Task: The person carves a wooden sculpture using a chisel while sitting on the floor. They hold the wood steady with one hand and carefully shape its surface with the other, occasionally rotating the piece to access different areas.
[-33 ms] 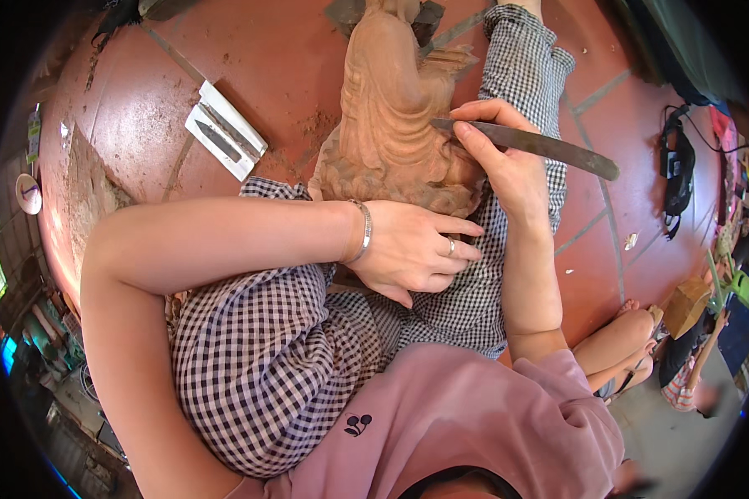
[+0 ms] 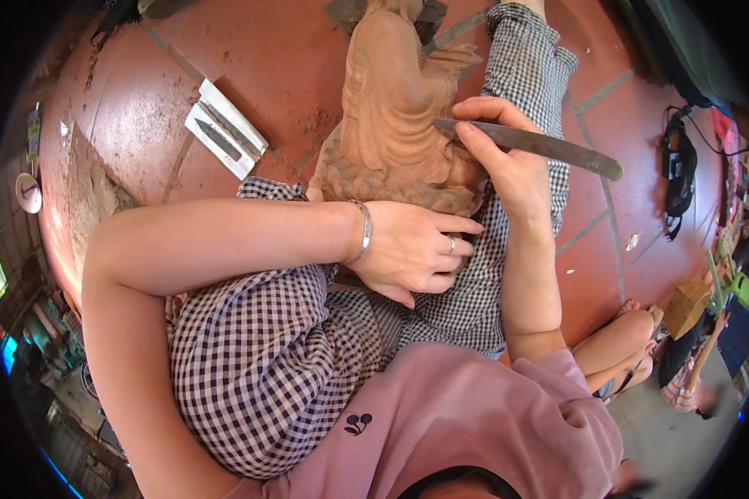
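Note:
A reddish-brown clay statue (image 2: 383, 108) of a robed figure leans away from me, its ornate base nearest my lap. Thumb and fingers of my right hand (image 2: 508, 158) pinch a long, flat metal carving tool (image 2: 549, 145). The tool's narrow end meets the robe folds on the statue's right side; its rounded end sticks out to the right. My left hand (image 2: 416, 249), with a ring and a bracelet, lies palm down beside the near end of the base, holding nothing visible. Its fingers are stretched out and slightly apart, and its palm is hidden.
Left of the statue, a white tray-like holder (image 2: 243, 156) with dark pointed blades lies on the red tiled floor (image 2: 283, 50). Clay crumbs are scattered near it. My checked trouser legs (image 2: 258, 358) flank the statue. A black strapped item (image 2: 678, 166) and another person's legs (image 2: 620, 341) are at right.

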Demonstrator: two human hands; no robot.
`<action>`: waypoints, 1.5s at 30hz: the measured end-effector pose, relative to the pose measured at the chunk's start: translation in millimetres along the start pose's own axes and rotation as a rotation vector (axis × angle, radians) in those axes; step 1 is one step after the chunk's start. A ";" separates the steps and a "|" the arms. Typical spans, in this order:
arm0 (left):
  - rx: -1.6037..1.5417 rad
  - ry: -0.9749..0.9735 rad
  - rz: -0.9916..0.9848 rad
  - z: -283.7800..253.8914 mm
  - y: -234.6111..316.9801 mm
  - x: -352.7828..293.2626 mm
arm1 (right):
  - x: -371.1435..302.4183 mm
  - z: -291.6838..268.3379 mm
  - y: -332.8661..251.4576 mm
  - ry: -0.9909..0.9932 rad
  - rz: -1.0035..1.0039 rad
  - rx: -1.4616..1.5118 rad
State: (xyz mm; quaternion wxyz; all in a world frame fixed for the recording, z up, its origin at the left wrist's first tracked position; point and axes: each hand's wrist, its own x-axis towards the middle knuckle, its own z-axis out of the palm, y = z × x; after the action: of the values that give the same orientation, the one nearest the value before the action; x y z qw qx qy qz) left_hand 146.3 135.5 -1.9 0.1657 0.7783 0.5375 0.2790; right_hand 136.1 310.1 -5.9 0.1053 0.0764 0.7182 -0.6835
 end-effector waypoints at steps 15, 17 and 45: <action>0.004 0.076 -0.056 3.4 1.2 -3.2 | 3.8 1.7 8.3 0.005 -0.105 -0.032; 0.002 0.074 -0.062 3.0 1.4 -3.4 | 7.6 -2.7 14.4 0.010 -0.020 0.162; -0.043 -0.025 -0.087 1.0 1.7 -2.4 | 24.9 -16.3 30.0 -0.056 -0.083 0.150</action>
State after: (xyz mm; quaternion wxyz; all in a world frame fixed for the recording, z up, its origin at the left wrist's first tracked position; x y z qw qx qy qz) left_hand 147.6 132.7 -2.4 0.2008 0.7538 0.5628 0.2733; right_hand 118.9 327.1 -40.5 0.0910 0.0353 0.6644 -0.7409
